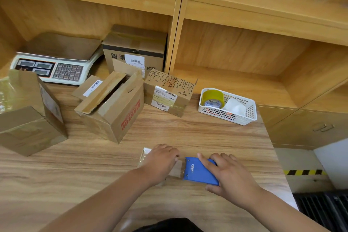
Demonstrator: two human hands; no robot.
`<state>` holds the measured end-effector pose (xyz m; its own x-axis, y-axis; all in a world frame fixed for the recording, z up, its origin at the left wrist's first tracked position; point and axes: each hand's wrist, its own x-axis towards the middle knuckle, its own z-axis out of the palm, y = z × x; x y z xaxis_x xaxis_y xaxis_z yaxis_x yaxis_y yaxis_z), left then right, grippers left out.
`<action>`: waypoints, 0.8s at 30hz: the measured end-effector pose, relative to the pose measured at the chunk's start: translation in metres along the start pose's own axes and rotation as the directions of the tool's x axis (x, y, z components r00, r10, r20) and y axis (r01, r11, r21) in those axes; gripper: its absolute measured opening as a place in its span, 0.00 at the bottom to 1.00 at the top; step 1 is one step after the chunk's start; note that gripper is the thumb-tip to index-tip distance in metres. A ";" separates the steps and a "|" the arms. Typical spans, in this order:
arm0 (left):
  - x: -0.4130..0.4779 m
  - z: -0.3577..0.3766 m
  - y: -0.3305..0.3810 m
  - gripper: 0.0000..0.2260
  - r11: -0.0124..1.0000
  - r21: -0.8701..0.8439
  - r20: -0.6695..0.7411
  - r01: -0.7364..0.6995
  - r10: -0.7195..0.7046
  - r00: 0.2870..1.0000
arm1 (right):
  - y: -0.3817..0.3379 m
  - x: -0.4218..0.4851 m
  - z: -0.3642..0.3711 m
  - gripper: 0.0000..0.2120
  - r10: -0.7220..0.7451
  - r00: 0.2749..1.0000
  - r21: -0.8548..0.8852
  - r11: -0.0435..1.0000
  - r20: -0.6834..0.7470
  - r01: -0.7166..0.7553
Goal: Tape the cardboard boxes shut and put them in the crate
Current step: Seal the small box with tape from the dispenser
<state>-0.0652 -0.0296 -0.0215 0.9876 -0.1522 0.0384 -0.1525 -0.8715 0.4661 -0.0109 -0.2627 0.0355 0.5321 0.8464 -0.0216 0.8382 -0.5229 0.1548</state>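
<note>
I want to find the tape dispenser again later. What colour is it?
The dispenser is blue, seen in the head view under the right hand.

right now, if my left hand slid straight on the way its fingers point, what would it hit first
Most likely the blue tape dispenser gripped by the right hand. It lies just past the left hand, to its right. The fingers curl, so their direction is only roughly readable.

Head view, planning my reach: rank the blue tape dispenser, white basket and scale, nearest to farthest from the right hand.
1. blue tape dispenser: held by the right hand.
2. white basket: ahead, table's right.
3. scale: far back left.
</note>
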 end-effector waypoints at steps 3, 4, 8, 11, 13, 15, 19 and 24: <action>-0.002 0.001 -0.005 0.16 0.997 -0.056 -0.017 0.051 -0.052 0.999 | 0.002 -0.001 0.001 0.47 0.011 1.000 0.010 1.000 -0.009 -0.011; -0.002 0.000 -0.004 0.16 0.998 -0.050 -0.021 0.043 -0.044 0.999 | 0.001 -0.001 0.001 0.46 0.017 1.000 0.010 1.000 -0.004 -0.017; -0.001 0.002 -0.002 0.18 0.998 -0.044 0.011 0.039 -0.038 0.999 | -0.003 -0.001 0.000 0.38 0.043 0.999 0.009 0.999 0.024 -0.043; -0.002 0.007 -0.007 0.22 0.999 -0.025 0.002 0.046 -0.046 0.999 | -0.010 0.001 -0.004 0.36 0.064 0.996 -0.002 0.998 0.054 -0.064; -0.002 0.011 -0.009 0.18 0.998 0.004 -0.017 0.063 -0.062 0.998 | -0.015 0.004 -0.004 0.38 0.059 0.996 -0.039 0.998 0.064 -0.056; -0.004 0.014 -0.009 0.13 0.996 0.046 -0.047 0.071 -0.069 0.996 | -0.022 0.009 -0.003 0.39 0.079 0.993 -0.068 0.995 0.090 -0.073; -0.003 0.017 -0.008 0.10 0.984 0.172 -0.120 0.033 -0.012 0.993 | -0.044 0.022 -0.003 0.39 0.137 0.975 -0.106 0.987 0.176 -0.120; 0.000 0.021 -0.005 0.12 0.963 0.268 -0.129 0.009 0.026 0.991 | -0.058 0.038 -0.006 0.39 0.162 0.957 -0.089 0.985 0.241 -0.145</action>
<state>-0.0654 -0.0346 -0.0421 0.9798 -0.1138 0.1642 -0.1479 -0.9659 0.2126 -0.0394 -0.1995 0.0318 0.6741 0.7007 -0.2335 0.7382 -0.6289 0.2439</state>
